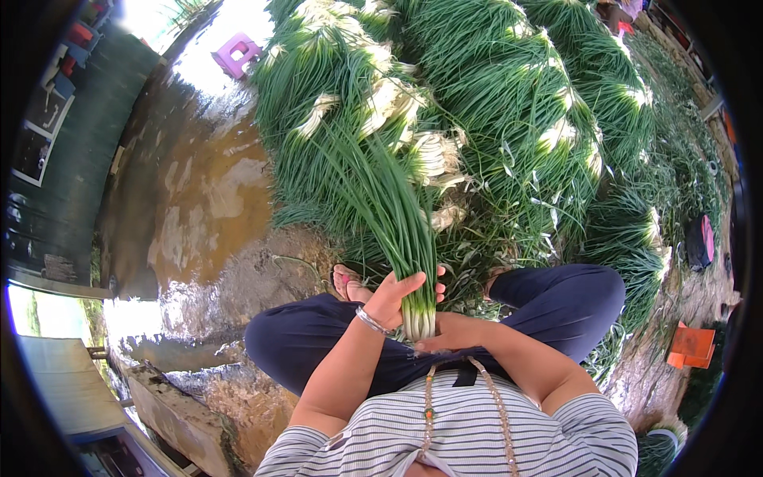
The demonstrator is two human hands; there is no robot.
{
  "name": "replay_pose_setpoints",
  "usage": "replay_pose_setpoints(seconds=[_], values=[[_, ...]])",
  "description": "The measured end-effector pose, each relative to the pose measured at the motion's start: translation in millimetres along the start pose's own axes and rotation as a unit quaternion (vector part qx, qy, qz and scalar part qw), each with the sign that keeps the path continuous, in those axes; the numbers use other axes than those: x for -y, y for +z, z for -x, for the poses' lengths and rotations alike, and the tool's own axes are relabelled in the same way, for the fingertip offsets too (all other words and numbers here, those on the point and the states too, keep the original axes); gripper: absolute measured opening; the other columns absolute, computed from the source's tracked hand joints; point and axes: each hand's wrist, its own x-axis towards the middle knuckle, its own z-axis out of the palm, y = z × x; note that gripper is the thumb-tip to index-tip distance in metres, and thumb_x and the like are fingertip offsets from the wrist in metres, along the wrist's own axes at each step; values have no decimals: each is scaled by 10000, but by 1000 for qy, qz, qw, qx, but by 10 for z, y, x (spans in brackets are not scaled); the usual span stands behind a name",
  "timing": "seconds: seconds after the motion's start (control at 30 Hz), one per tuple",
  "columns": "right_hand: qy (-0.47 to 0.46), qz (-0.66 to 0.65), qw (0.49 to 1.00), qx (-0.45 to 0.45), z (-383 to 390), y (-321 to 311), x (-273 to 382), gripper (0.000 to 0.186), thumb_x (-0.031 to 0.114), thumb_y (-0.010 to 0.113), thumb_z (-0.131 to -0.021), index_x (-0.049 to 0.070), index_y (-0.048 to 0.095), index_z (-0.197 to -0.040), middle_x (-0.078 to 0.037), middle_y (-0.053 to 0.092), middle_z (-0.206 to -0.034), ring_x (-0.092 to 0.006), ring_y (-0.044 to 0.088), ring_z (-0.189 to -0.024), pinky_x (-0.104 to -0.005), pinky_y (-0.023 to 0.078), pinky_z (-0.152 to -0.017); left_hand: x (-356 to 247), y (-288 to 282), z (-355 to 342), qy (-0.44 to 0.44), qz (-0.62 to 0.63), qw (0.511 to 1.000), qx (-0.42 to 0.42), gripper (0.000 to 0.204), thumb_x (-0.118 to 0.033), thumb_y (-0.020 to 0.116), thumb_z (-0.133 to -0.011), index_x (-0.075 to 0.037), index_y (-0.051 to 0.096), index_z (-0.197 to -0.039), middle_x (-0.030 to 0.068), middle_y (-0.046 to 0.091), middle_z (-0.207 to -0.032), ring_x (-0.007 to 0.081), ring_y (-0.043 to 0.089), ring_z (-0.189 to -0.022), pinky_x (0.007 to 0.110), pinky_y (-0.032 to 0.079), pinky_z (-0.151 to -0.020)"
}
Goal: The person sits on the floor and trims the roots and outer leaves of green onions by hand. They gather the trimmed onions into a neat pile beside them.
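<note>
A bunch of green onions (394, 226) stands in front of my lap, its long green leaves fanning up and leftward. Around its lower stalks, just above the white ends, my left hand (387, 300) is closed, the thumb lying across the front. My right hand (457, 331) is curled against the white root ends at the bottom of the bunch, and some of its fingers are hidden. Just beyond the held bunch lie more green onion bundles (433, 155), white ends showing among the leaves.
Long rows of green onions (493, 87) cover the ground ahead. Wet, muddy floor (211, 199) lies to the left, with a purple stool (236, 55) farther off. On the right are an orange box (691, 346) and a pink and black object (700, 241). A slab (179, 413) leans at lower left.
</note>
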Motion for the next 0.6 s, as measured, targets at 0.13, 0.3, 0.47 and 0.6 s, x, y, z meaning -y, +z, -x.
replay_pose_setpoints(seconds=[0.13,0.3,0.47,0.6], values=[[-193,-198,946,-172,95,-134,0,821,211,733,-811,67,221,-1437,-130,455,-1287,-191,479,-1153,-352,424,-975,30,-59,21,-19,-73,996,-39,417,-111,693,-837,-29,517,-1207,63,610,-1079,165,611,-908,327,525,-756],[-295,-79,902,-305,76,-360,184,955,197,774,-776,78,130,-1471,-100,406,-1341,-202,408,-1228,-367,369,-1024,341,-209,-148,109,-274,954,-54,463,-59,665,-819,-48,459,-1234,73,622,-1048,187,625,-906,315,506,-765],[-328,-346,801,-361,252,-528,534,576,43,682,-834,49,381,-1325,-51,573,-1070,-182,577,-1036,-340,484,-867,325,151,-58,202,-768,586,-162,717,-183,762,-674,-23,417,-1282,193,542,-1154,363,569,-993,412,477,-830],[-311,14,830,-462,745,-867,446,246,13,639,-851,55,517,-1060,-49,599,-1004,-169,627,-912,-322,508,-783,300,211,-75,250,-792,551,-80,904,-277,771,-690,-2,288,-1403,250,357,-1391,400,344,-1285,456,300,-1057]])
